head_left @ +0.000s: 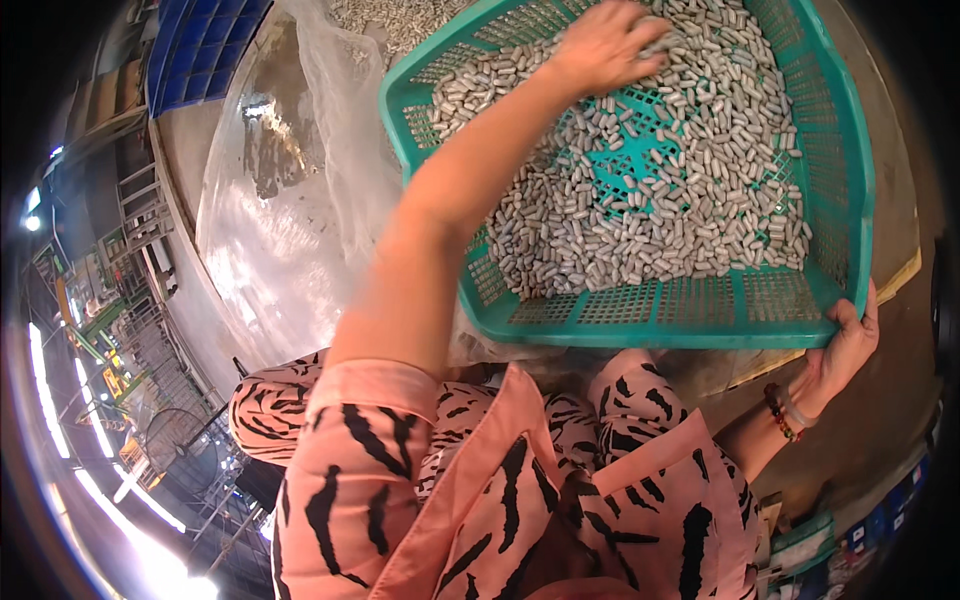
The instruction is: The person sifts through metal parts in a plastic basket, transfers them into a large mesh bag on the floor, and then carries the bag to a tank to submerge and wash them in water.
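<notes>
A teal-green plastic basket [650, 335] with perforated walls lies tilted in front of me. It holds a great many small grey, rounded cylindrical pieces [720, 200], spread unevenly so that the green mesh bottom shows in the middle. My left hand [605, 50] reaches across to the basket's far side, fingers spread and touching the pieces; its fingertips are partly blurred. At the near right corner, my right hand [848, 340] grips the rim, thumb over the edge and the other fingers mostly hidden behind it.
Clear plastic sheeting [345, 130] lies left of the basket, with a heap of similar small pieces [400, 20] beyond it. A blue ribbed crate [205, 55] stands at the far left. Metal framework and a fan [175, 440] are farther left. Assorted containers [880, 520] stand at the lower right.
</notes>
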The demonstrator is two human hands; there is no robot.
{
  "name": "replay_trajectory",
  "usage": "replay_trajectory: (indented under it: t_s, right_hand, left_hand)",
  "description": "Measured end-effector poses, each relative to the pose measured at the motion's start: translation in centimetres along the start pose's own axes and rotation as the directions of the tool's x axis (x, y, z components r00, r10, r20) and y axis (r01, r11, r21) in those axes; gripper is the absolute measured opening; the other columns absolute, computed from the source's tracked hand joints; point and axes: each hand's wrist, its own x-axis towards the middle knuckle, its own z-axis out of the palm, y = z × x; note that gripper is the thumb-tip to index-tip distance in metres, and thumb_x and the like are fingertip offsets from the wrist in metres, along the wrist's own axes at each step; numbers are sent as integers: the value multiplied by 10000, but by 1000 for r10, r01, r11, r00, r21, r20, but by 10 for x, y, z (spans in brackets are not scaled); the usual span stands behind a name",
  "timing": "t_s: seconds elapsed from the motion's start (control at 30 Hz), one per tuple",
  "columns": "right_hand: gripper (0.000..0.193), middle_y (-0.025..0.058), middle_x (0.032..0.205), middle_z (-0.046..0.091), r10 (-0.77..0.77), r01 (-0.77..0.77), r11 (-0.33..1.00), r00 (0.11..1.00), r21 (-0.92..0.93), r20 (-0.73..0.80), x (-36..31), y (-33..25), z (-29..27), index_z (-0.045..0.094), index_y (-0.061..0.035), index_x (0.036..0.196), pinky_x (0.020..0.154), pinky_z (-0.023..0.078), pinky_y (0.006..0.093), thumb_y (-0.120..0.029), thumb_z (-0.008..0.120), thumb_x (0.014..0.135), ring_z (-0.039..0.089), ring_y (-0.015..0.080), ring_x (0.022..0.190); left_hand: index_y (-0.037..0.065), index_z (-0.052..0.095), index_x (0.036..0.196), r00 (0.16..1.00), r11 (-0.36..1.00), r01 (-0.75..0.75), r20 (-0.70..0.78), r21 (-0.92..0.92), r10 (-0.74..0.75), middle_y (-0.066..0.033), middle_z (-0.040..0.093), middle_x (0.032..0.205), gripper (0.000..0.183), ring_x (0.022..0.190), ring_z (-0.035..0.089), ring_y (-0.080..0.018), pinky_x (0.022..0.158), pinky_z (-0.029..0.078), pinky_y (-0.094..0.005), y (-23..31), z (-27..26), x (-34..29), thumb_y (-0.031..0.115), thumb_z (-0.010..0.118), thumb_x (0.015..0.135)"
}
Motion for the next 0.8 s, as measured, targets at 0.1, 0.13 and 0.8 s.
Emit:
replay_trajectory:
  t_s: [0.1, 0.13, 0.8]
  right_hand:
    - [498, 22, 772, 541, -21, 20, 999, 999, -27, -44, 2, -4, 2, 557, 102, 1116, 539, 333, 170, 128, 422, 637, 417, 61, 580]
    - [500, 43, 811, 561, -20, 20, 1000, 997, -2, -79, 1, -4, 0, 555, 105, 1117, 564, 360, 176, 127, 421, 636, 451, 77, 611]
    - [506, 70, 799, 556, -40, 33, 998, 991, -53, -132, -6, -5, 4, 526, 104, 1163, 603, 408, 201, 122, 420, 669, 462, 95, 628]
  left_hand:
    - [153, 538, 1079, 965, 952, 136, 182, 274, -190, -121, 483, 966, 368, 931, 459, -316, 775, 393, -417, 13, -35, -65, 337, 605, 767]
    - [152, 534, 1078, 925, 926, 203, 249, 318, -288, -138, 465, 983, 350, 936, 445, -319, 782, 387, -426, 31, -54, -79, 317, 605, 778]
    - [295, 509, 1164, 972, 954, 153, 132, 259, -192, -72, 472, 1169, 411, 1111, 398, -295, 902, 309, -504, 53, 13, -28, 508, 461, 815]
